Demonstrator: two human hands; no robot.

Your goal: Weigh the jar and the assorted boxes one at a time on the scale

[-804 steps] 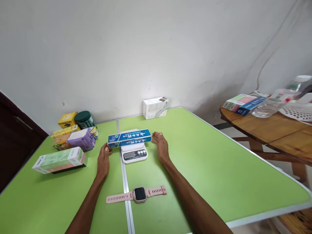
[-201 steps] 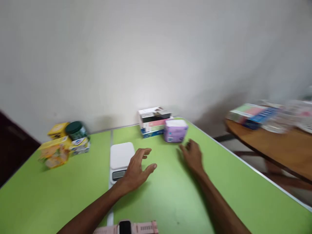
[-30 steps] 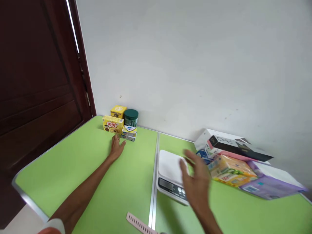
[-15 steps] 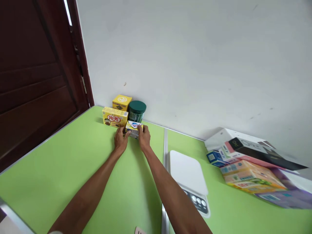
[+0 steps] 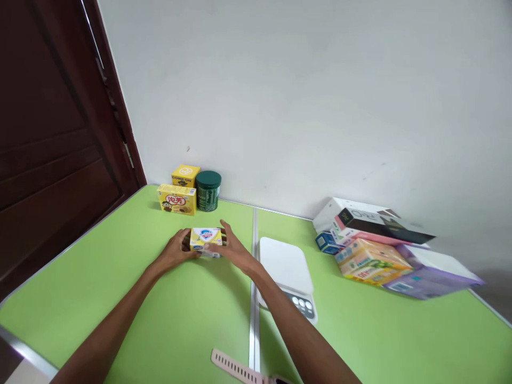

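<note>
Between my two hands is a small yellow-and-white soap box (image 5: 205, 239) with a blue and red emblem on top. My left hand (image 5: 175, 252) grips its left end, fingers behind and thumb at the near side. At the right end, my right hand (image 5: 237, 250) holds it with the thumb across the front. Beyond the hands stand a yellow carton (image 5: 177, 200) with red lettering, a green canister (image 5: 208, 191) with a dark green lid, and a smaller yellow box (image 5: 185, 175) at the back.
A white kitchen scale (image 5: 285, 266) lies right of the metal table seam (image 5: 254, 277). Farther right are a blue box (image 5: 328, 242), orange packs (image 5: 370, 262), a purple-white pack (image 5: 434, 272) and a black-topped box (image 5: 380, 225). A pink watch strap (image 5: 236, 366) lies at the near edge.
Both hands have drawn the soap box toward me, away from the yellow carton and green canister. The camera view has shifted, bringing more of the pink strap into sight.
</note>
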